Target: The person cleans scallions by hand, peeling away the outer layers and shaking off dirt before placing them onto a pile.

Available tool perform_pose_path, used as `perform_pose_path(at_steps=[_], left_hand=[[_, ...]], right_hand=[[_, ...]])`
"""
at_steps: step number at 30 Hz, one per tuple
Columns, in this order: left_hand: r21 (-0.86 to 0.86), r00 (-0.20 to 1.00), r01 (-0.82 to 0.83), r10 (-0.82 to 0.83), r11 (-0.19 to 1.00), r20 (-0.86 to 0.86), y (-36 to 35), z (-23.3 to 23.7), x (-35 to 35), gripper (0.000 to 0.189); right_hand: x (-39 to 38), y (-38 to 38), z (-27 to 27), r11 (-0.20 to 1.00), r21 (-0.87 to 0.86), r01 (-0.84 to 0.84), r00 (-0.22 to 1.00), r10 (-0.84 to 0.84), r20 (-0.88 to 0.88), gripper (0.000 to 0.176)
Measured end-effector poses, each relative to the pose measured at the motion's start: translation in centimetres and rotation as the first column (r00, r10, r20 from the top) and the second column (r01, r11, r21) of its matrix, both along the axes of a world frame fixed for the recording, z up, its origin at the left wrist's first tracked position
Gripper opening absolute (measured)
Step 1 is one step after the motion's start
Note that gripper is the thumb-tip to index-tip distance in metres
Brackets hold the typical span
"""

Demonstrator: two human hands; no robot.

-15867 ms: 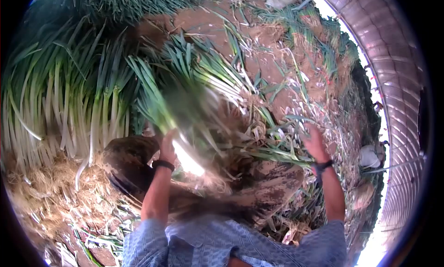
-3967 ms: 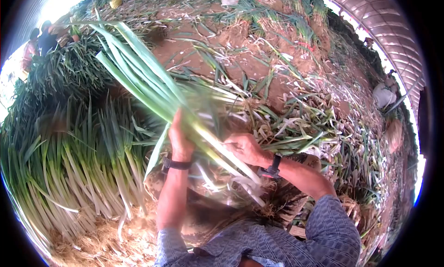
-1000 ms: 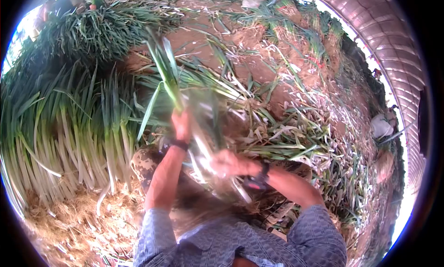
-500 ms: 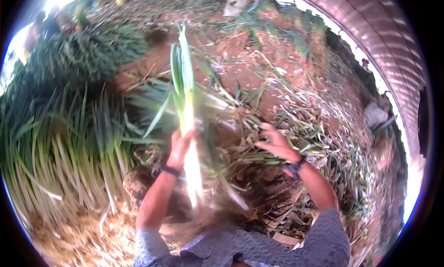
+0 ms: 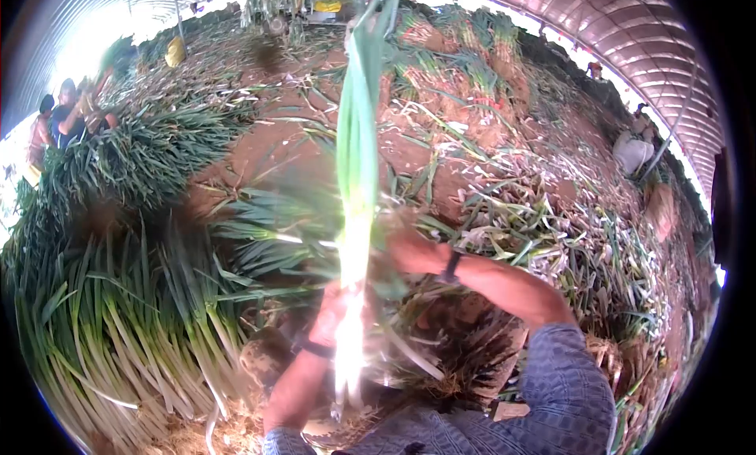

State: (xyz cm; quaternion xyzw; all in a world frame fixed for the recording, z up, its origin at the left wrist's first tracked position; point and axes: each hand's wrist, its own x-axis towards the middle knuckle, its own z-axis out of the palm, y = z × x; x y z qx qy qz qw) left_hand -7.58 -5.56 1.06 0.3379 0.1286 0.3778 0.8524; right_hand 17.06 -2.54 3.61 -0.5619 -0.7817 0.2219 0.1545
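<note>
My left hand (image 5: 329, 317) is wrapped round the white stalk of a long green onion (image 5: 358, 159), which stands upright before me with its green leaves at the top and its pale root end near my lap. My right hand (image 5: 409, 248) is just right of the stalk; motion smears its fingers, and I cannot tell what they hold. Behind my hands, loose green onions (image 5: 276, 238) lie on the ground. A thick row of green onions (image 5: 134, 321) leans on the left, roots toward me.
A heap of stripped leaves (image 5: 567, 258) covers the ground at right. More green onions (image 5: 150, 152) are piled at far left, where people (image 5: 71, 116) are at work. Tied bundles (image 5: 465, 41) stand at the back. A white sack (image 5: 632, 153) sits by the right edge.
My right hand has moved left, from open and apart to close beside the stalk. My left hand still grips the green onion. The view has tilted up, showing more of the background.
</note>
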Motion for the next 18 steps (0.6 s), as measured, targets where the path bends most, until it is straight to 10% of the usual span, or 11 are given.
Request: perform_pose_path(at_steps=[3,7,12,14,18], left_hand=[[0.035,0.970,-0.183,0.187,0.982,-0.153,1.6,-1.1,0.0,0.026],[-0.048,0.929,-0.332,0.318,0.942,-0.188,3.5,-0.1,-1.3,0.021],[0.173,0.795,-0.434,0.466,0.884,-0.389,2.6,-1.1,0.8,0.015],[0.267,0.807,-0.432,0.501,0.862,-0.314,2.4,-2.1,1.9,0.017],[0.312,0.853,-0.356,0.443,0.881,-0.277,0.7,-1.9,2.8,0.019]], right_hand=[[6.4,-2.7,-2.4,0.968,-0.203,-0.145,0.724,0.244,0.645,0.014],[20.6,-8.9,-1.6,0.871,-0.254,0.421,0.574,-0.039,0.818,0.035],[19.8,-8.5,0.4,0.970,-0.009,0.242,0.947,-0.234,0.220,0.031],[9.7,-6.7,4.7,0.828,-0.196,0.525,0.807,-0.558,-0.192,0.009],[-0.3,-2.4,4.3,0.947,-0.198,0.252,0.868,-0.311,-0.387,0.050]])
